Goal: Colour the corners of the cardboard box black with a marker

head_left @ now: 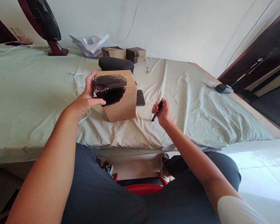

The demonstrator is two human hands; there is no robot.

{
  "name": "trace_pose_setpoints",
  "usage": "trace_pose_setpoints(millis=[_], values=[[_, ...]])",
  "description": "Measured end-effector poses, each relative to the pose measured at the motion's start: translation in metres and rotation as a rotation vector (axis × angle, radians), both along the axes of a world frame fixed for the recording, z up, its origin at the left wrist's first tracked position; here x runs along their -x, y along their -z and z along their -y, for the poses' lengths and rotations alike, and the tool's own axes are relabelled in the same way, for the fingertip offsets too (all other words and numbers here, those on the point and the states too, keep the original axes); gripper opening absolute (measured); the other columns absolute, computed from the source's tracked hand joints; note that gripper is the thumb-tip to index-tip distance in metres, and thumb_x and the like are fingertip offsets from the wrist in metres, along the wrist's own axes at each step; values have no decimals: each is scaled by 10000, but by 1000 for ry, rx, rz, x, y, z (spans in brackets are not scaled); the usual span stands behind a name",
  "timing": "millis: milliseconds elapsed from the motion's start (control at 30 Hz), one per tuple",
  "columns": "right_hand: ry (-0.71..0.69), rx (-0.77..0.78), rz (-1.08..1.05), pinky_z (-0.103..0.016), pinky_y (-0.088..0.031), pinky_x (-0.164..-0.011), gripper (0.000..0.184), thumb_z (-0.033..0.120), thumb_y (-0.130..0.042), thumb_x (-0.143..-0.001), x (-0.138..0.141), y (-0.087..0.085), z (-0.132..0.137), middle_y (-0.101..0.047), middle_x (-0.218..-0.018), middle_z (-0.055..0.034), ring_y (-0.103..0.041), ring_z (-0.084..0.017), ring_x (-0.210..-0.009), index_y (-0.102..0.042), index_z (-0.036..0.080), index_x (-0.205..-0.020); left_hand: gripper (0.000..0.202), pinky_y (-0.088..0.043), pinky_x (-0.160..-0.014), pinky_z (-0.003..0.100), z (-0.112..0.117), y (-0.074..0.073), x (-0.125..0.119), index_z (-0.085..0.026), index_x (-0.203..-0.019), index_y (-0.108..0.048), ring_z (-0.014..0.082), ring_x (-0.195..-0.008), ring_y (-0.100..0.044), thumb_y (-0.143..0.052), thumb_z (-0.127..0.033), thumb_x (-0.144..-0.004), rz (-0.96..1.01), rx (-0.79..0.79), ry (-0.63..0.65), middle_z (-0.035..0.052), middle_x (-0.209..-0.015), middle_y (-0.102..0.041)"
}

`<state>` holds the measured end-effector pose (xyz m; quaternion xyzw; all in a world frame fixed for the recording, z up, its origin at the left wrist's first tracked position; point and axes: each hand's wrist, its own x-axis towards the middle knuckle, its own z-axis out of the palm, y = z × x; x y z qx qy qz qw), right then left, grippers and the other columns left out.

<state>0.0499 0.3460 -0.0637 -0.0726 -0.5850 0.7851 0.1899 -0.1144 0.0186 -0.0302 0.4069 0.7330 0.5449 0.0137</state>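
Observation:
A brown cardboard box (124, 105) stands on the pale green bedsheet in front of me. Black scribbled ink covers a rounded patch across its upper left edge, on both the top and the near side. My left hand (87, 96) grips the box at that upper left corner, thumb on the inked side and fingers over the far edge. To the right of the box and apart from it, my right hand (163, 111) is closed around a black marker (154, 117), which points down and to the left. Whether the marker is capped I cannot make out.
Behind the box lie a black rounded object (116, 63), two smaller scribbled boxes (135, 55) and a clear plastic basket (91, 49). A dark flat device (140, 98) is beside the box. A white cable (77, 80) runs left of it. A fan (57, 49) stands far left.

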Motion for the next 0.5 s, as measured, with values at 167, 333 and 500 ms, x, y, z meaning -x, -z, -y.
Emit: trace_pose_setpoints(millis=[167,333,500], values=[[-87,-33,90,-253,-191,-430,637,837,-517,-833,-4,5,4,-233,-501,81,-185,-89,-432,-361,267,-596,1342,-322,-1283,671,-2,-1,1,-295,-1666,-26,365,-1517,-434,-901,-391,-654,-17,32,-27,164,-1677,-340],[-80,9,47,-233,-104,-416,513,665,-592,-798,-7,9,7,-204,-480,99,-110,-62,-401,-376,260,-570,1331,-321,-1292,644,-2,1,3,-293,-1663,-34,344,-1513,-430,-901,-337,-655,-31,21,-17,158,-1679,-328],[-77,-39,36,-235,-130,-426,440,591,-547,-815,-11,11,10,-203,-482,94,-126,-72,-412,-374,261,-579,1366,-344,-1276,647,-4,-1,-1,-284,-1674,-28,349,-1488,-447,-917,-346,-639,26,5,-30,153,-1680,-332]])
